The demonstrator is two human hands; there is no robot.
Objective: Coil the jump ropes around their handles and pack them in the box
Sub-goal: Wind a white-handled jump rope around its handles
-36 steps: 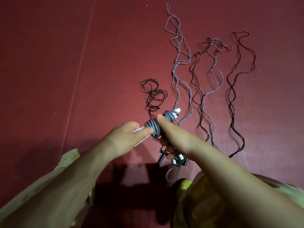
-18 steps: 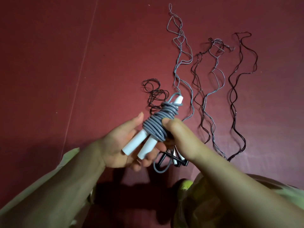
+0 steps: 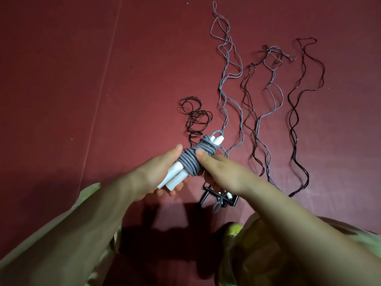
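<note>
One grey rope [image 3: 192,159] is all but coiled: its turns sit tight around a pair of white handles [image 3: 174,177], with a small end loop poking out at the far tips. The left hand [image 3: 152,176] has its grip curled around the bare near ends of the handles, and the right hand [image 3: 218,168] clamps the coil, thumb pressed on top of the turns. The bundle is held just above the red floor [image 3: 82,79].

Much is left. Several grey and dark ropes [image 3: 266,112] lie stretched out on the floor beyond the hands, a dark one [image 3: 194,116] is loosely tangled, and loose handles [image 3: 218,198] lie under the right wrist. No box is in view, so nothing appears packed.

Compared with half a second ago, the left fingers have wrapped around the handles instead of lying open beneath them, and the bundle sits a little flatter.
</note>
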